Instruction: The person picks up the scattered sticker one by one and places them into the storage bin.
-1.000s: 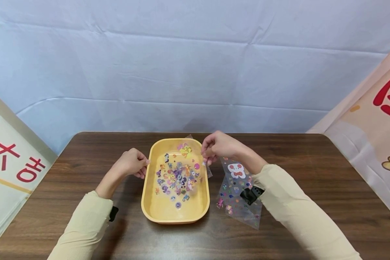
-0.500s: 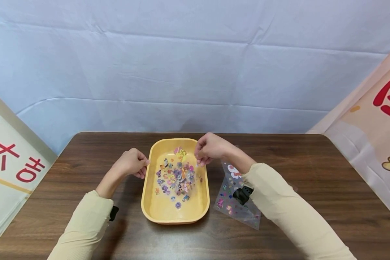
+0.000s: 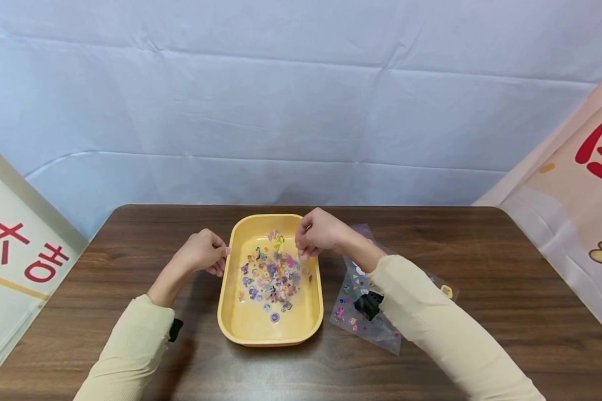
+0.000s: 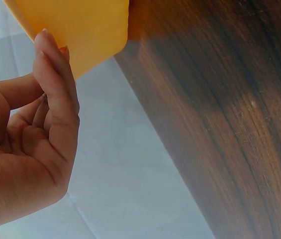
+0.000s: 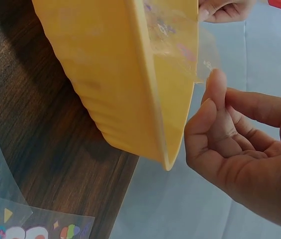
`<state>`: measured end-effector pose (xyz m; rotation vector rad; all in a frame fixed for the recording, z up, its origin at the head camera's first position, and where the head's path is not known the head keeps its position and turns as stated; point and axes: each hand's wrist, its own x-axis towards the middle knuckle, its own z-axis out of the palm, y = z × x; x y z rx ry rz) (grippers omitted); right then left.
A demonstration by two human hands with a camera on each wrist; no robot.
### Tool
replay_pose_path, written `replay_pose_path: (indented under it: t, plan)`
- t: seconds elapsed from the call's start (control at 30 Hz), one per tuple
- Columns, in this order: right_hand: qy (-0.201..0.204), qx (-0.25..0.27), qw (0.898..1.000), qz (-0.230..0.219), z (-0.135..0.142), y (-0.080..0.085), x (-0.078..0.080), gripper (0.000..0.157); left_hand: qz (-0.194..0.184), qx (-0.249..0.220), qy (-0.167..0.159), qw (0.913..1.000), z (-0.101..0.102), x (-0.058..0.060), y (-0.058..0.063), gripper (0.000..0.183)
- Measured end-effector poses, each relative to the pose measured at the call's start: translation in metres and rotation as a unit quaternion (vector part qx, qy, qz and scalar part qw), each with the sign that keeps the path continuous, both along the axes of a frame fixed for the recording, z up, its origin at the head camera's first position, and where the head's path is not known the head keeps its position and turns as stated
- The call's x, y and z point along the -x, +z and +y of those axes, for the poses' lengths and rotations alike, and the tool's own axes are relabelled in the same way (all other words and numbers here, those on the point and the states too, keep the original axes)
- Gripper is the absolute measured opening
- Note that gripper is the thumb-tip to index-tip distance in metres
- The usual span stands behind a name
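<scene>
A yellow tray [image 3: 261, 329] with a raised rim sits on the table, and colorful stickers fill its middle. My left hand [image 3: 205, 252] grips the tray's left rim, thumb on top and fingers outside. Over the tray's far right part, my right hand [image 3: 317, 233] pinches the corner of a clear sticker sheet. The right wrist view shows this transparent sheet [image 5: 207, 52] between thumb and fingertip, reaching over the tray's inside. In the left wrist view the left fingertips meet the tray's wall [image 4: 93, 30]. Printed stickers under and on the sheet blend together from above.
More clear sticker sheets [image 3: 361, 328] lie overlapping on the wooden table [image 3: 461, 234], right of the tray and partly under the right forearm. Black straps with cameras [image 3: 368, 305] sit on the wrists. A pale cloth [image 3: 301, 100] hangs behind the table.
My right hand has moved left and slightly nearer, from the right rim to over the tray, carrying the clear sticker sheet inward. The left hand has stayed at the left rim.
</scene>
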<state>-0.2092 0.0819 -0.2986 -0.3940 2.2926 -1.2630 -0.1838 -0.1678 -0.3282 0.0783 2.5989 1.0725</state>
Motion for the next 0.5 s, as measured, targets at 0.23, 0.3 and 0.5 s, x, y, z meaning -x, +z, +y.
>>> replay_pose_path:
  t: [0.23, 0.3, 0.5]
  plan:
    - [0.012, 0.013, 1.0, -0.01, -0.0011, -0.0011, -0.0015, 0.008, -0.003, 0.001, 0.0, 1.0, -0.0004, 0.0004, -0.0006, 0.023]
    - [0.017, 0.016, 1.0, -0.013, -0.0007, -0.0022, -0.0013, 0.008, -0.003, 0.001, 0.001, 1.0, -0.0004, 0.0005, -0.0005, 0.023]
    - [0.033, 0.014, 0.999, -0.01, 0.0015, -0.0046, -0.0007, 0.005, -0.001, -0.002, -0.001, 1.0, -0.0008, 0.0004, -0.0009, 0.022]
